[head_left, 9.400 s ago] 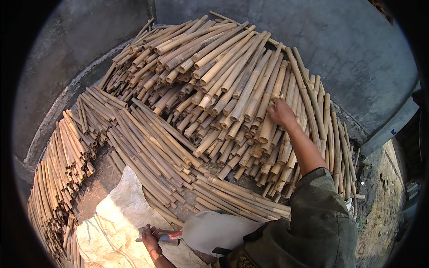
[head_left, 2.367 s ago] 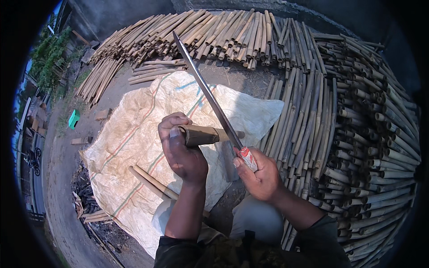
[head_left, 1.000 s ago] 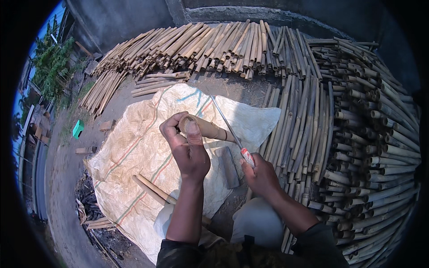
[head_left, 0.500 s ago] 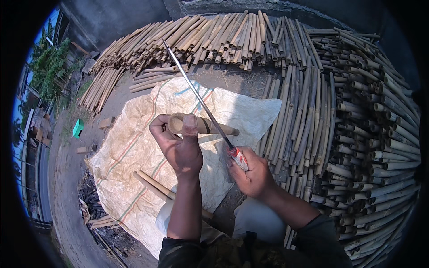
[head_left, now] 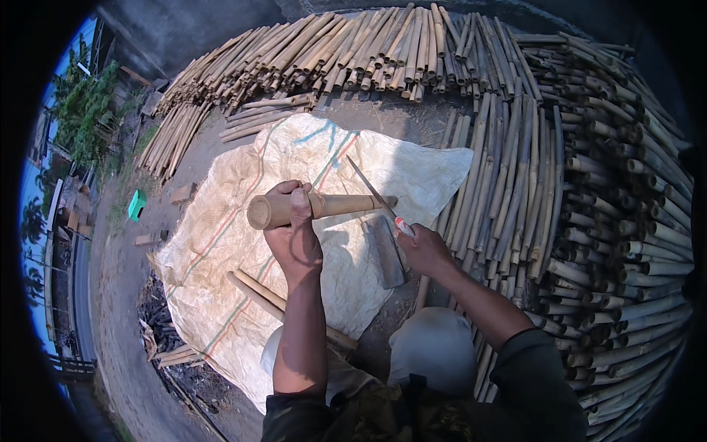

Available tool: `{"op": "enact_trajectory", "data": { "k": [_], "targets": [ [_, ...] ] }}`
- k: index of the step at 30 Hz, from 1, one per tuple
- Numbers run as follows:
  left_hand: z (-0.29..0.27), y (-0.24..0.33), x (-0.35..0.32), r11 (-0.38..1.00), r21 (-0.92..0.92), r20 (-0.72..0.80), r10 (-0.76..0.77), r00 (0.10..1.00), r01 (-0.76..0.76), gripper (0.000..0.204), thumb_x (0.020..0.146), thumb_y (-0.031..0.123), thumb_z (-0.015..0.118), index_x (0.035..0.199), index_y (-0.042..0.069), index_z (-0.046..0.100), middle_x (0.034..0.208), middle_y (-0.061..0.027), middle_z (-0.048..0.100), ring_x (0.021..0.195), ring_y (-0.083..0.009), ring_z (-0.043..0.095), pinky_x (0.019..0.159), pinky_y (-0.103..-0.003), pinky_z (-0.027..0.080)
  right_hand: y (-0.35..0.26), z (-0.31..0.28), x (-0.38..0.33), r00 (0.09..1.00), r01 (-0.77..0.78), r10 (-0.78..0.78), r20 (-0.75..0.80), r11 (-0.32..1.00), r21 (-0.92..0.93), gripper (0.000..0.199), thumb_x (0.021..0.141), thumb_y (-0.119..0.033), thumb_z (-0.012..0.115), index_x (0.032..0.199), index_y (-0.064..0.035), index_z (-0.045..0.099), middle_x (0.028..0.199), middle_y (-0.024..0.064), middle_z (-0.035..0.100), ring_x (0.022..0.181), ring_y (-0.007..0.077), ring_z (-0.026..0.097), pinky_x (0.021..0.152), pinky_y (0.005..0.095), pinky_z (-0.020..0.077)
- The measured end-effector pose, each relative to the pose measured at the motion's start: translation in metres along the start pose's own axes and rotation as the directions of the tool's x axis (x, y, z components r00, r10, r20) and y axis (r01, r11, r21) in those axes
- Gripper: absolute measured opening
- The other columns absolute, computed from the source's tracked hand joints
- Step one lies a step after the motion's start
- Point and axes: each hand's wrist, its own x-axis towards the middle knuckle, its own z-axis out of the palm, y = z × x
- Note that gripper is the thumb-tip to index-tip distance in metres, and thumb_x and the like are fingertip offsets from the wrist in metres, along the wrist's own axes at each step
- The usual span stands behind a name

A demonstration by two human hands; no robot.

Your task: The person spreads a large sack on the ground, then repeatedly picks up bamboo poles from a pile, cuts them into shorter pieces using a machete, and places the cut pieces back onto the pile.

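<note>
My left hand (head_left: 294, 228) is closed around a short, tapering bamboo tube (head_left: 339, 205), its thumb lying across the top. The thick end of the tube points left and its thin end points right. In my right hand (head_left: 423, 249) is a long, narrow knife (head_left: 370, 182), gripped by its red-and-white handle. The blade slants up and to the left, crossing the tube's thin end in this view; whether it touches the bamboo I cannot tell. Both hands are above a whitish woven sack sheet (head_left: 213, 243). A flat grey oblong piece (head_left: 386, 254) lies below the knife.
Two bamboo lengths (head_left: 254, 295) rest on the sheet beside my left forearm. Bamboo poles are stacked at the back (head_left: 353, 55) and on the right (head_left: 618, 258). Off to the left are a green plastic item (head_left: 136, 205), bricks (head_left: 151, 238) and charred debris (head_left: 166, 324).
My right hand has moved slightly up and right, and the knife's tip has come down toward the bamboo. The bamboo tube has turned, its thick end swinging left and lower.
</note>
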Motion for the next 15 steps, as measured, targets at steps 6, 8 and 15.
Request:
{"op": "enact_trajectory", "data": {
  "k": [6, 8, 15],
  "targets": [
    [-0.104, 0.072, 0.039, 0.947, -0.163, -0.230, 0.238, 0.944, -0.278, 0.043, 0.100, 0.047, 0.064, 0.100, 0.006, 0.053, 0.087, -0.0047, 0.052, 0.080, -0.0171, 0.056, 0.092, -0.045, 0.054, 0.101, 0.005, -0.001, 0.979, 0.112, -0.072, -0.191, 0.971, 0.210, 0.031, 0.095, -0.029, 0.064, 0.100, 0.0016, 0.064, 0.083, 0.0260, 0.067, 0.081, 0.0419, 0.069, 0.072, 0.0451, 0.0524],
    [-0.139, 0.100, 0.042, 0.946, -0.170, -0.210, 0.238, 0.948, -0.275, 0.040, 0.100, 0.046, 0.065, 0.099, 0.008, 0.052, 0.085, -0.0038, 0.051, 0.080, -0.0167, 0.054, 0.089, -0.042, 0.052, 0.113, 0.023, -0.006, 0.977, 0.107, -0.065, -0.203, 0.973, 0.206, 0.029, 0.095, -0.027, 0.064, 0.100, 0.0011, 0.063, 0.083, 0.0252, 0.068, 0.082, 0.0428, 0.069, 0.073, 0.0458, 0.0526],
    [-0.195, 0.076, 0.013, 0.987, -0.024, -0.436, 0.131, 0.890, -0.157, 0.041, 0.100, 0.046, 0.066, 0.098, 0.008, 0.049, 0.085, -0.0037, 0.048, 0.080, -0.0175, 0.051, 0.085, -0.038, 0.050, 0.144, 0.112, -0.033, 0.974, 0.186, -0.197, 0.115, 0.978, 0.098, 0.031, 0.095, -0.032, 0.065, 0.106, -0.0024, 0.064, 0.089, 0.0268, 0.069, 0.088, 0.0457, 0.069, 0.076, 0.0510, 0.0541]
  ]
}}
